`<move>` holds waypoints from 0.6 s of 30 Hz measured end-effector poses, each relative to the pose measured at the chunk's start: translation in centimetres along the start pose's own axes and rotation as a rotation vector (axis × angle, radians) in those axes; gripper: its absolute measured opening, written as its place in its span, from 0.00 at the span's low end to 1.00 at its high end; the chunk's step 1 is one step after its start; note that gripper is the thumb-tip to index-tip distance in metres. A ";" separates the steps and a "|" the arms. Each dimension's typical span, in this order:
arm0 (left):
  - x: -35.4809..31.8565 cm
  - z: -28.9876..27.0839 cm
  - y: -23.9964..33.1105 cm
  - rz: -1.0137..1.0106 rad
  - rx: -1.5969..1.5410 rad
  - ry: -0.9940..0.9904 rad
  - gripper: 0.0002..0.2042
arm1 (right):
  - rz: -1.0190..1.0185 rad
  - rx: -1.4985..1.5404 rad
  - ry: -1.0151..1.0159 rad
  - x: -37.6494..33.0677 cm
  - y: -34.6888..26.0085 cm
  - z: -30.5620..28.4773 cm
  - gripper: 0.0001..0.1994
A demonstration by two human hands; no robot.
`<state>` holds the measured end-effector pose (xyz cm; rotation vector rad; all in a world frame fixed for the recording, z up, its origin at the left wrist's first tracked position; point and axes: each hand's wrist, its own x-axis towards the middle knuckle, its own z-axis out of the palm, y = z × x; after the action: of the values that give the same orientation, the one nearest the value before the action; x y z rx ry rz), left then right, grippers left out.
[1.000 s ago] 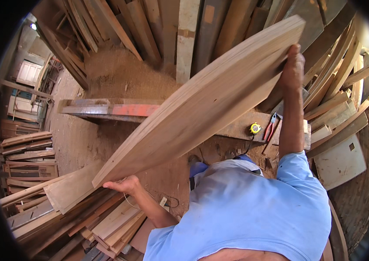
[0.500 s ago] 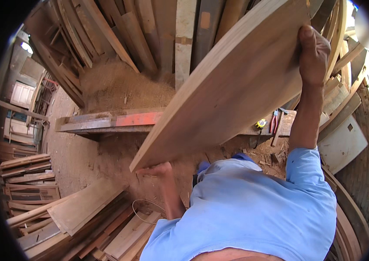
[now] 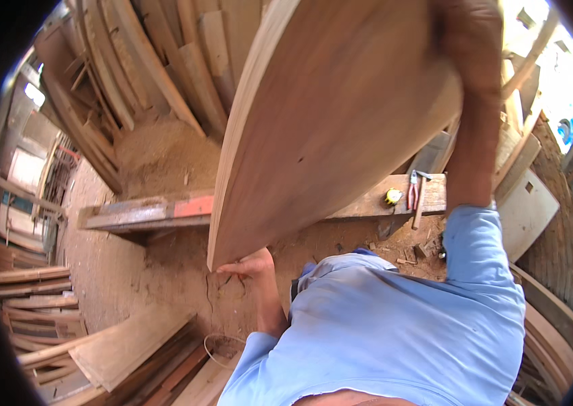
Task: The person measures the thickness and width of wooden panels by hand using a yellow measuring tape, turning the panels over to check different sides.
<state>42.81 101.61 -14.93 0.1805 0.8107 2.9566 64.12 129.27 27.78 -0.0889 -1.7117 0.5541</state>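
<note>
I hold a long, wide wooden plank (image 3: 327, 128) steeply tilted in front of me, its lower end near my chest. My left hand (image 3: 249, 264) supports the plank's lower end from beneath. My right hand (image 3: 469, 40) grips the plank's upper edge, arm stretched up. I wear a light blue shirt (image 3: 388, 331). Behind the plank stands a wooden workbench (image 3: 158, 210) with a red patch on its edge.
A yellow tape measure (image 3: 393, 196), pliers (image 3: 413, 189) and a hammer (image 3: 421, 203) lie on the bench's right part. Sawdust is heaped behind the bench (image 3: 158, 155). Planks lean all around, and boards are stacked at the lower left (image 3: 124, 345). The floor is bare earth.
The plank has swung up from a shallow slant to nearly upright and come closer. My right hand rose with it; my left hand moved right under its lower end.
</note>
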 end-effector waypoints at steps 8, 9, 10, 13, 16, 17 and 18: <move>0.8 -10.7 -1.4 -0.477 -0.222 0.296 0.48 | -0.102 -0.473 -0.188 -4.5 0.7 6.9 0.34; 1.6 -12.0 -0.4 -0.546 -0.022 0.392 0.47 | -0.119 -0.465 -0.199 -4.9 0.5 7.7 0.36; 1.8 -11.1 0.1 -0.509 0.150 0.456 0.46 | -0.134 -0.456 -0.220 -5.4 0.6 8.2 0.37; 3.0 -5.7 4.1 -0.151 0.617 0.513 0.46 | -0.180 -0.486 -0.224 -6.0 0.7 9.3 0.35; 6.3 -4.4 9.6 0.323 0.900 0.156 0.46 | -0.195 -0.451 -0.244 -6.1 0.0 11.3 0.33; 5.9 0.9 12.1 0.296 0.922 -0.090 0.45 | -0.203 -0.438 -0.239 -6.2 0.2 11.3 0.33; 6.2 4.3 13.2 0.241 0.877 -0.370 0.42 | -0.211 -0.427 -0.234 -6.4 0.5 11.1 0.33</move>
<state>36.78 93.06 -3.90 0.8748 2.0395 2.3859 54.94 123.94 20.53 -0.1501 -2.0183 0.0361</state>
